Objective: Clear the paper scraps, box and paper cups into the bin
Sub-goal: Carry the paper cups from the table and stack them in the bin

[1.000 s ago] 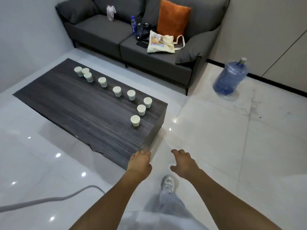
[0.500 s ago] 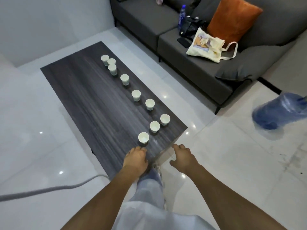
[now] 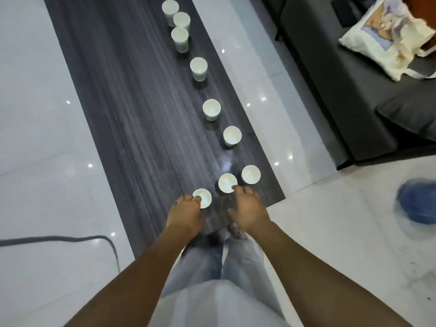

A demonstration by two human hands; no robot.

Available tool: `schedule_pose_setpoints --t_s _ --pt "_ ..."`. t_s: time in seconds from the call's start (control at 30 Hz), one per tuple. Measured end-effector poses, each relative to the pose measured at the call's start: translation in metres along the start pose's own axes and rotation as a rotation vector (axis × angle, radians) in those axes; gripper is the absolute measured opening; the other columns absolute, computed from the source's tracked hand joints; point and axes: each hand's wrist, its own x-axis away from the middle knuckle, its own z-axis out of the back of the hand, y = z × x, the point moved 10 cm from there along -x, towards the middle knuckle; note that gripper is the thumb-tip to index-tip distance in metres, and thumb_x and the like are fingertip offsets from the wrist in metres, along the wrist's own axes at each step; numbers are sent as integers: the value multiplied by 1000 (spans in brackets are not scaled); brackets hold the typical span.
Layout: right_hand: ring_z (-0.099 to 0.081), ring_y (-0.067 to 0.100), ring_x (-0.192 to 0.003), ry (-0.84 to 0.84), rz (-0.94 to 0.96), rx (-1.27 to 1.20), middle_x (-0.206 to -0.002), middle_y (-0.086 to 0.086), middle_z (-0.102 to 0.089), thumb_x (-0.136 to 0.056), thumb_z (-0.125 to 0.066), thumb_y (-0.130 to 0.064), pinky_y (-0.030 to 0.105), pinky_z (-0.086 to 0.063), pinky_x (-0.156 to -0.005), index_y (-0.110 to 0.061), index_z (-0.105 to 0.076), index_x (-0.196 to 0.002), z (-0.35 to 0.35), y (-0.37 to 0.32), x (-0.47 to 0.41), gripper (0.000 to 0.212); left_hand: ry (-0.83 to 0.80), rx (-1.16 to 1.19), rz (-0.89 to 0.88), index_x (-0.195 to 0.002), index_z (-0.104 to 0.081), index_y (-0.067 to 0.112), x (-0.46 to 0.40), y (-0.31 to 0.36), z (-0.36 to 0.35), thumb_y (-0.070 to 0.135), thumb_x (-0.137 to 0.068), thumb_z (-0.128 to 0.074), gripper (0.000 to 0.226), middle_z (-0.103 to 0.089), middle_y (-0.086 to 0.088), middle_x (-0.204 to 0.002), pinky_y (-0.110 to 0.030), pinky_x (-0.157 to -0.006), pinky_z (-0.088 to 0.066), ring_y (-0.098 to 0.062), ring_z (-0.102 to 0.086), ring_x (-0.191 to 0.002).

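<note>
Several white paper cups stand in a crooked line along the right side of a dark wood coffee table (image 3: 132, 119). My left hand (image 3: 184, 214) is at the nearest cup (image 3: 204, 198), with a fingertip over its near rim; the curled fingers hide whether it grips. My right hand (image 3: 248, 206) hovers with fingers apart, one fingertip touching the rim of the second cup (image 3: 227, 182). A third cup (image 3: 251, 174) stands just right of it. No bin, box or paper scraps are in view.
A dark grey sofa (image 3: 335, 90) runs along the right, with a cream tote bag (image 3: 387, 36) on its seat. A blue water jug (image 3: 417, 201) lies blurred on the white tiled floor at right. A grey cable (image 3: 70, 238) crosses the floor at left.
I have stepped up to the table's near end. Both hands moved forward from the table edge to the two nearest cups, and the view tilted down.
</note>
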Motion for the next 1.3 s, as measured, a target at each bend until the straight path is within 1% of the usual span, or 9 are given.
schedule_pose_setpoints --t_s 0.13,0.3,0.43,0.53,0.63,0.8,1.0,1.17,1.3 --pt "-30 29 -132 26 66 20 -149 6 -28 -90 -60 -27 42 -37 -106 -20 -30 -144 -15 -6 -52 62 39 97 71 -140 -39 18 -41 -14 -21 29 -89 -57 55 -45 -5 -135 -36 -100 -39 -25 -40 -126" --pt "-23 29 -139 73 125 164 -153 6 -24 -89 -63 -30 40 -31 -110 -21 -28 -145 -38 -6 -105 66 94 134 88 -145 -30 23 -82 -16 -47 41 -84 -66 73 -23 -6 -153 -42 -112 -27 -26 -18 -142" --pt "-15 31 -143 31 135 270 -158 4 -15 -88 -65 -26 43 -24 -115 -23 -21 -148 -63 4 -132 74 46 128 88 -147 -26 30 -103 -11 -78 39 -84 -67 76 -10 -4 -157 -45 -115 -20 -26 -5 -145" --pt "-15 33 -143 -20 147 288 -159 4 -11 -87 -66 -17 43 -27 -113 -23 -20 -150 -82 8 -146 78 47 167 110 -147 -25 26 -111 -11 -95 30 -86 -66 74 -5 -4 -159 -44 -116 -20 -25 -3 -146" --pt "-23 33 -138 -45 185 310 -157 5 -16 -86 -65 -11 41 -36 -107 -20 -26 -147 -94 8 -149 72 85 209 147 -145 -28 21 -108 -16 -99 18 -87 -62 67 -8 -5 -158 -42 -114 -26 -25 -8 -145" --pt "-34 29 -126 -109 249 345 -139 3 -35 -83 -68 -12 38 -48 -89 -21 -36 -137 -96 -2 -135 63 49 236 244 -146 -26 20 -82 -29 -103 19 -91 -55 62 -17 -3 -155 -42 -111 -32 -25 -13 -143" --pt "-33 29 -128 -185 399 440 -138 3 -37 -85 -65 -14 40 -48 -88 -21 -38 -134 -68 -44 -85 57 71 292 298 -148 -25 21 -25 -29 -79 25 -90 -55 66 -21 -3 -153 -40 -109 -35 -25 -18 -141" --pt "-31 28 -129 -236 527 534 -136 2 -35 -85 -59 -8 41 -48 -87 -21 -40 -132 -50 -91 -24 53 167 314 405 -148 -25 21 46 -45 -53 31 -88 -59 69 -26 -3 -152 -37 -110 -32 -25 -20 -141" --pt "-34 29 -126 -290 634 583 -136 3 -36 -85 -64 -19 42 -48 -89 -20 -39 -134 -56 -128 37 55 264 446 531 -146 -31 21 114 -58 -50 29 -87 -61 67 -33 -2 -148 -33 -109 -34 -24 -27 -137"
